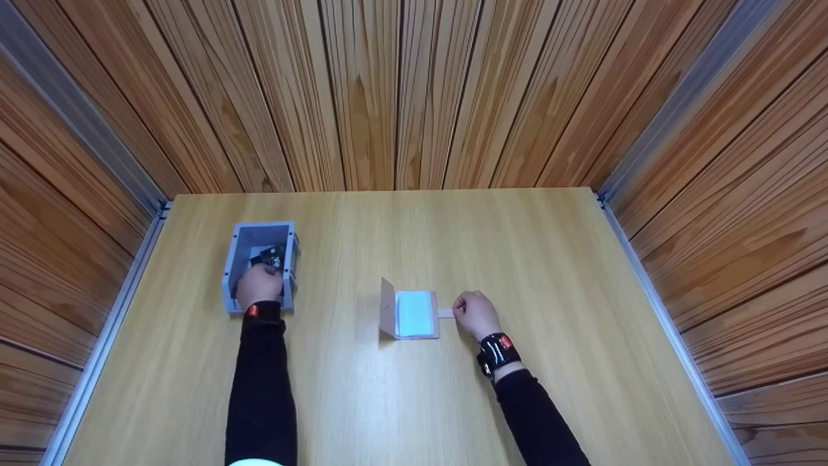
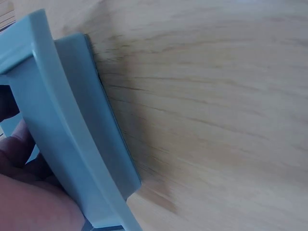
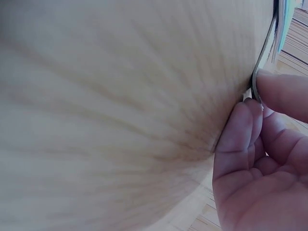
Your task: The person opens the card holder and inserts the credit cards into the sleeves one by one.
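Note:
An open card holder (image 1: 415, 315) with a pinkish cover and pale blue sleeves lies mid-table, its left cover standing up. From its right side a narrow closure strap (image 1: 445, 313) sticks out. My right hand (image 1: 477, 314) pinches the strap's end between thumb and fingers; the right wrist view shows the thumb (image 3: 284, 94) against it. My left hand (image 1: 259, 286) reaches down into a grey-blue bin (image 1: 229, 272) at the left. Black items (image 1: 274, 255) lie in the bin just beyond its fingers. Whether that hand holds one is hidden by the hand and bin wall.
The bin's side wall (image 2: 72, 130) stands close beside my left hand. Wood-plank walls (image 1: 369, 97) enclose the table (image 1: 362, 408) at the back and sides, with metal rails (image 1: 666, 310) along the side edges.

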